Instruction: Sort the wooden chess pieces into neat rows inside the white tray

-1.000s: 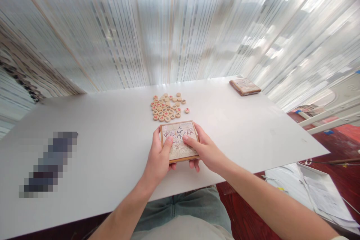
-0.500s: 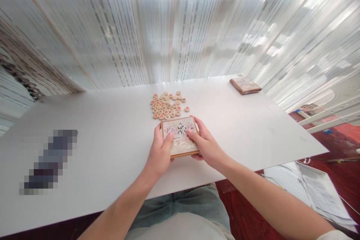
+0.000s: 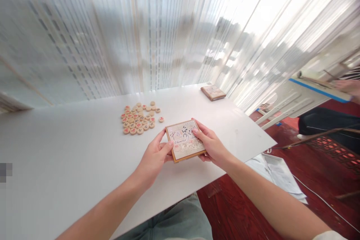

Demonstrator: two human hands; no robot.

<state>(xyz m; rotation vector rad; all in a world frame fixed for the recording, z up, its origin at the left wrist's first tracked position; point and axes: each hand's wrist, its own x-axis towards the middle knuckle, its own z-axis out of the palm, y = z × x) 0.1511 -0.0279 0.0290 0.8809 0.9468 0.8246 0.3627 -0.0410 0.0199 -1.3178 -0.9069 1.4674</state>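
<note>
A flat Chinese chess box (image 3: 187, 146) with black lettering and a yellowish edge is held above the near side of the table. My left hand (image 3: 156, 153) grips its left edge, thumb on top and fingers curled below. On the right side, my right hand (image 3: 210, 143) grips it the same way, its thumb lying over the printed lid. Beyond and left of the box lie several round wooden Chinese chess pieces (image 3: 138, 125) in a loose cluster, some showing red or black characters, some plain. One piece (image 3: 161, 119) sits apart at the cluster's right.
The white table (image 3: 92, 165) has its right corner near a white bed frame or rail (image 3: 277, 110). A second, similar box (image 3: 213, 92) lies at the far right of the table. Sheer striped curtains (image 3: 168, 37) hang behind. Papers in a tray (image 3: 277, 174) are below, on the right.
The view has turned to the right, so the table and pieces appear further left. Both hands still hold the box, which is now tilted slightly; my left fingers have shifted on its edge.
</note>
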